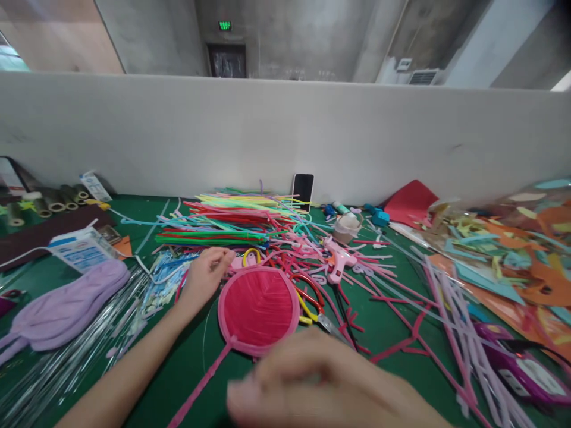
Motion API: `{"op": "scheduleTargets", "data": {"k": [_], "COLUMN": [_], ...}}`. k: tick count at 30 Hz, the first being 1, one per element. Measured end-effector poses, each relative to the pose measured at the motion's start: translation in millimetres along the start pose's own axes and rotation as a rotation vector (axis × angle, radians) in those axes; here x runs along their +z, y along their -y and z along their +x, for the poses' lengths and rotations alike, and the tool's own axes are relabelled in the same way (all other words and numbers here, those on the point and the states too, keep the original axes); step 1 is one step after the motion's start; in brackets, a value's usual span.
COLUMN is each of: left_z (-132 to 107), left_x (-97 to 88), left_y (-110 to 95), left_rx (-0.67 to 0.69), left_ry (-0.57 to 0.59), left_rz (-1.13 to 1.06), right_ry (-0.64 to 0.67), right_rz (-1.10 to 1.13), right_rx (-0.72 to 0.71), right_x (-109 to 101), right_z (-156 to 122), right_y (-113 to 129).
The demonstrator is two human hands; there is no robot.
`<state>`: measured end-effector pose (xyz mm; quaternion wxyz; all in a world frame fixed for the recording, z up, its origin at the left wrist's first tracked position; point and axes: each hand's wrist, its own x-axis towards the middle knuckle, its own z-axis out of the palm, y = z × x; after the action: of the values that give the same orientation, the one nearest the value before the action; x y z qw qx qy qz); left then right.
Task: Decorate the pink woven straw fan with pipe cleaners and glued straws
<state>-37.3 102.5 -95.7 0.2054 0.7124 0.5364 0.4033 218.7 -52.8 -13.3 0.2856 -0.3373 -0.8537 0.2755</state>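
A crimson leaf-shaped fan (259,309) with a pink rim lies on the green table, its pink wrapped stem running toward the near edge. My left hand (207,272) is just beyond its upper left rim, fingers curled together beside a small pink piece; what they pinch, if anything, is hidden. Close to the camera, my right hand (321,380) is raised over the fan's lower right, slightly blurred. Its fingers are bent in toward the thumb, and I cannot make out anything between them. Yellow-handled scissors (328,324) lie right of the fan.
Bundled colourful pipe cleaners (232,223) lie behind the fan. A pink glue gun (339,261) rests beyond the scissors, with a phone (303,189) against the partition. Lilac petal shapes (75,306) lie left; paper scraps (504,249) and a purple device (521,368) are right.
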Motion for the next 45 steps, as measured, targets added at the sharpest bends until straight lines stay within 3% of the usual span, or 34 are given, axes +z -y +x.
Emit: {"op": "scheduleTargets", "data": {"k": [2, 3, 4, 7, 10, 14, 21, 27, 35, 38, 41, 45], "left_z": [18.3, 29.4, 41.0, 73.4, 96.9, 120.5, 148.2, 143.8, 147.9, 151.2, 146.7, 115.3], "left_x": [-2.4, -1.9, 0.1, 13.4, 31.1, 50.4, 69.7, 61.0, 71.1, 60.1, 33.8, -5.1], "left_y": [-4.2, -5.9, -7.1, -6.3, -0.9, 2.7, -0.1, -0.9, -11.0, -11.6, -16.1, -40.8], "left_rx": [0.064, 0.096, 0.126, 0.216, 0.282, 0.334, 0.360, 0.400, 0.491, 0.497, 0.522, 0.558], "left_ry": [0.017, 0.030, 0.037, 0.073, 0.131, 0.157, 0.175, 0.119, 0.203, 0.226, 0.255, 0.277], "left_rz": [0.081, 0.121, 0.161, 0.284, 0.394, 0.519, 0.655, 0.689, 0.726, 0.716, 0.682, 0.613], "right_ry": [0.095, 0.063, 0.034, 0.073, 0.043, 0.039, 0.063, 0.076, 0.073, 0.063, 0.021, -0.151], "right_rz": [-0.067, -0.092, -0.132, -0.309, -0.404, -0.445, -0.460, -0.467, -0.435, -0.406, -0.382, -0.376], "right_rx": [0.078, 0.101, 0.096, 0.290, 0.365, 0.403, 0.443, 0.478, 0.496, 0.476, 0.472, 0.446], "right_x": [-15.8, -20.9, -24.1, -26.4, -26.4, -27.5, -25.0, -35.6, -40.1, -42.9, -50.0, -50.6], "right_z": [25.3, 40.3, 56.0, 98.7, 126.0, 143.5, 140.4, 121.2, 115.3, 108.2, 98.4, 80.4], "right_y": [5.2, -0.9, -12.4, -66.4, -115.9, -142.4, -139.6, -141.7, -147.9, -144.5, -135.7, -112.9]}}
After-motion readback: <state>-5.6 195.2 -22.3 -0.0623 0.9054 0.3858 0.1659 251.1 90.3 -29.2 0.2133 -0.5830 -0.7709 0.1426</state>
